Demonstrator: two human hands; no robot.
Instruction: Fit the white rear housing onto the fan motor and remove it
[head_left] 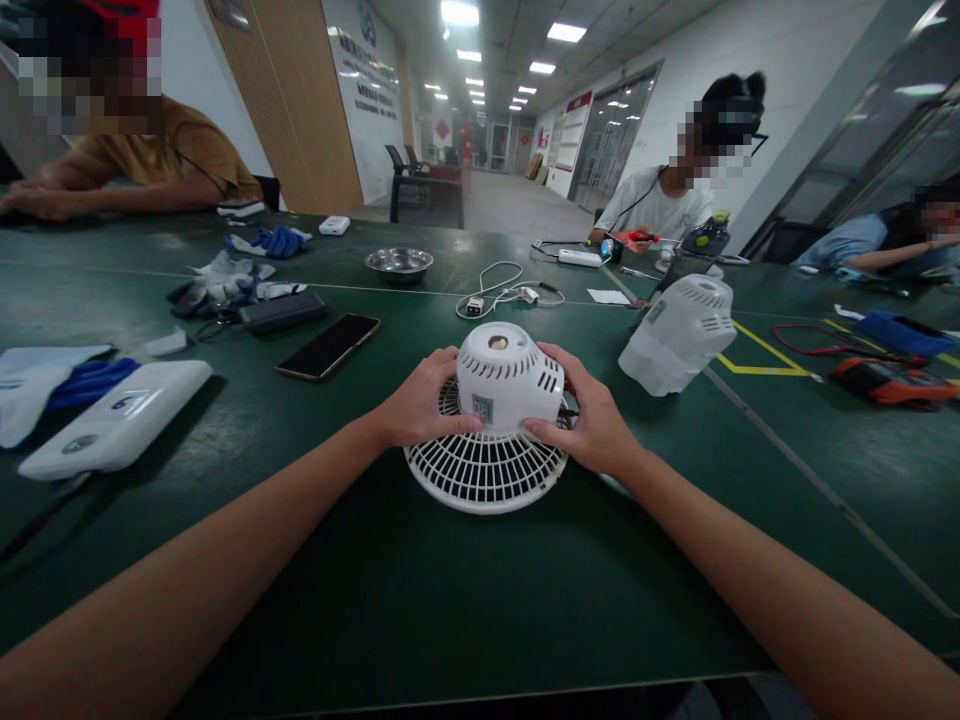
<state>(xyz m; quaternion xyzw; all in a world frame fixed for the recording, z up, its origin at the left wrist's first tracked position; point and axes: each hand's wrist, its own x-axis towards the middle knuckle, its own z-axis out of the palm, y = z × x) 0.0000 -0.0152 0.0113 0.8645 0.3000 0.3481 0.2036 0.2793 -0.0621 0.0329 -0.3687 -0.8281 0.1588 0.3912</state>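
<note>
A white fan motor housing (507,375) sits on top of a round white fan grille (484,475) that lies flat on the green table (420,590). My left hand (417,402) wraps its left side, thumb on the front near a small label. My right hand (591,413) grips its right side, fingers curled around the vented shell. Both hands are closed on the housing. A second white fan housing (679,333) lies tilted to the right, beyond my right hand.
A black phone (328,346), a white power pack (120,418), gloves (225,280), a steel bowl (399,263) and a white cable (504,290) lie on the table. Red leads and an orange meter (892,380) sit right. Other people work at the far edge.
</note>
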